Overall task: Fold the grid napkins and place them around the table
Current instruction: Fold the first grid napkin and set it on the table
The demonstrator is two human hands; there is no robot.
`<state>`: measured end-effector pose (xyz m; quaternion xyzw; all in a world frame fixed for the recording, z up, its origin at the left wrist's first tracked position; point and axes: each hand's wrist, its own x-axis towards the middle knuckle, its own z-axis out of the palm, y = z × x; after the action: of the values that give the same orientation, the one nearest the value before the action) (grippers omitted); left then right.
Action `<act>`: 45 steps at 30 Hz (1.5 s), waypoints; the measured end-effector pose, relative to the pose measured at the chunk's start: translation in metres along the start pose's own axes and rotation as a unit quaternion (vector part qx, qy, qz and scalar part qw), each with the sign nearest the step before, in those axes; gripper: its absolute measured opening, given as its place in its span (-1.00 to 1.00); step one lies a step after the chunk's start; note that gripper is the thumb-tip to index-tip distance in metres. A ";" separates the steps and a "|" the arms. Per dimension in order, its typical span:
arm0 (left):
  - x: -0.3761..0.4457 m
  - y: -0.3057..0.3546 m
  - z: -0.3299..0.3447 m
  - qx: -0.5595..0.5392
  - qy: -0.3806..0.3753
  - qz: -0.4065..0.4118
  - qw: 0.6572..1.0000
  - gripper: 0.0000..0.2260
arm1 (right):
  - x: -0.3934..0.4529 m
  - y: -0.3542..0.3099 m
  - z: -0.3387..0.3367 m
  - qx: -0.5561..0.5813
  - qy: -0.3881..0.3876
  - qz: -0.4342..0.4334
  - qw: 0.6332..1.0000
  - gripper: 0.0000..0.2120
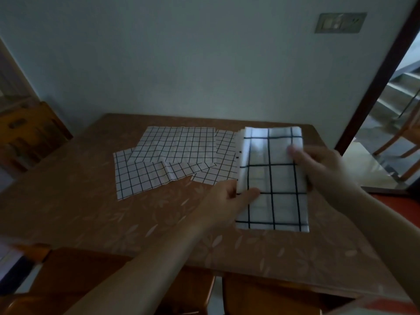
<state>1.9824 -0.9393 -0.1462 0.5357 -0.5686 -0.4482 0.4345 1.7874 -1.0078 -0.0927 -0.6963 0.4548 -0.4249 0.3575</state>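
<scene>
A folded white napkin with a black grid [272,178] is held up above the right side of the brown table [91,212]. My left hand [229,196] pinches its left edge near the middle. At the napkin's right edge my right hand [318,164] grips it, thumb on the front. Behind the held napkin, several unfolded grid napkins [172,155] lie overlapping and flat in the middle of the table.
The table has a floral cloth and stands against a pale wall. Wooden chairs [75,280] sit at the near edge, and another chair [29,133] stands at the far left. An open doorway [386,133] with stairs lies to the right.
</scene>
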 end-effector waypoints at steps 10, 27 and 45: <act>0.005 -0.006 -0.018 0.073 0.119 0.089 0.986 -0.66 | -0.018 0.012 -0.002 -0.064 -0.295 0.098 0.948 -0.60; 0.009 -0.016 -0.013 0.030 0.261 0.098 0.960 -0.73 | -0.033 0.018 0.037 -0.037 -0.051 0.009 0.998 -0.75; 0.006 -0.004 0.001 0.014 0.231 0.139 0.963 -0.63 | -0.032 0.015 0.027 0.105 -0.094 0.001 0.990 -0.64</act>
<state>1.9822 -0.9458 -0.1504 0.5466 -0.5275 -0.2397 0.6046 1.7997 -0.9796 -0.1252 -0.6913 0.3727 -0.4031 0.4698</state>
